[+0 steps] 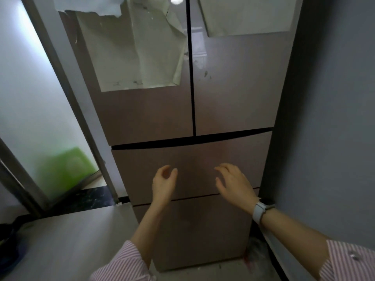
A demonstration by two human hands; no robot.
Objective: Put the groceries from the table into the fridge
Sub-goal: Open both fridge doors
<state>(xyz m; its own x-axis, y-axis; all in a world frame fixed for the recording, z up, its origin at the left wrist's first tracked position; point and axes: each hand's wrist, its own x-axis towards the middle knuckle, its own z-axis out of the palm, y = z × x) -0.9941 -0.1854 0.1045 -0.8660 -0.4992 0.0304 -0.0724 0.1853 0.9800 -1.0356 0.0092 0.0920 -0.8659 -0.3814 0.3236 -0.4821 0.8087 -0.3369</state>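
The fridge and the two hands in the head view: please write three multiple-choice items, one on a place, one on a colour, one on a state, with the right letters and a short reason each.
1. Where is the wristband?
A. on the left wrist
B. on the right wrist
C. on the floor

2. What colour is the blurred shape behind the frosted panel left of the fridge?
A. green
B. red
C. black

3. How are the fridge's two upper doors?
A. both shut
B. left one open
C. both open

Answers:
1 B, the pale band sits just behind the right hand.
2 A, it shows green through the glass.
3 A, both fronts lie flush, with only a narrow dark seam between them; the left hand and the right hand are empty, fingers relaxed.
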